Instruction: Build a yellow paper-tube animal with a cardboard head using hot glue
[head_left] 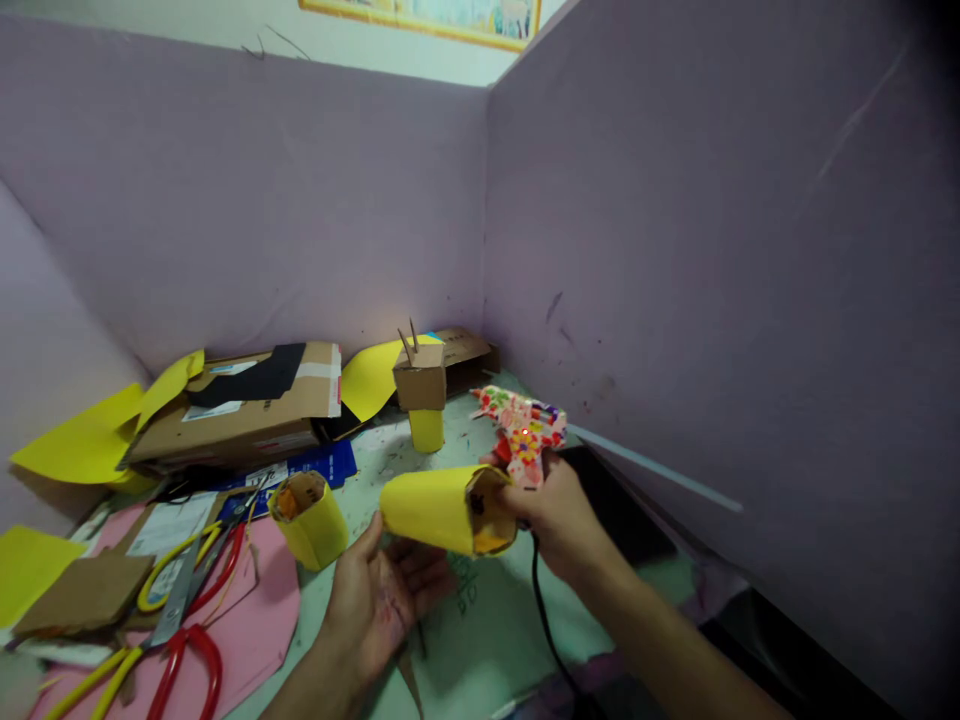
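My right hand [559, 515] is closed round the grip of a flower-patterned glue gun [523, 430], whose nozzle points left; its fingertips also touch the open rim of a yellow paper-covered cardboard tube [439, 510]. The tube lies sideways in the air, open end to the right. My left hand [382, 595] lies palm up just under the tube with fingers stretched out, the thumb close to the tube's left end. A black cord [541, 620] hangs down from the gun.
A second yellow tube [307, 520] stands to the left. Behind is a small cardboard box on a yellow cylinder [421, 395]. Red scissors [191, 650], yellow-handled scissors [169, 575], pink paper [259, 615], yellow sheets [82, 435] and flattened cardboard [247, 415] crowd the left. Purple partitions [675, 250] close in behind and right.
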